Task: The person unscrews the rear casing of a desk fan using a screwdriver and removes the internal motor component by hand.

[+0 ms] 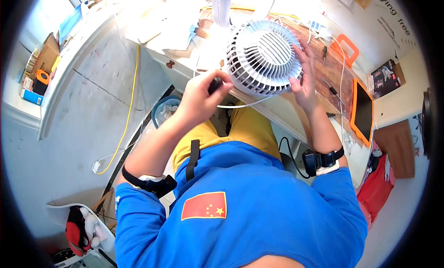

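Observation:
A white round fan with a slotted grille lies near the table's front edge, its grille facing up. At its left side, my left hand is closed around a thick black handle. The working end of that tool is hidden by my fingers. My right hand is at the fan's right rim, thumb and fingers spread along the housing and holding it. A white cord curves below the fan, between it and my lap.
Screwdrivers lie on the wooden tabletop to the right, near an orange-framed tablet and an orange-handled thing. A power strip stands behind. A blue bin sits under the table. A yellow cable hangs at left.

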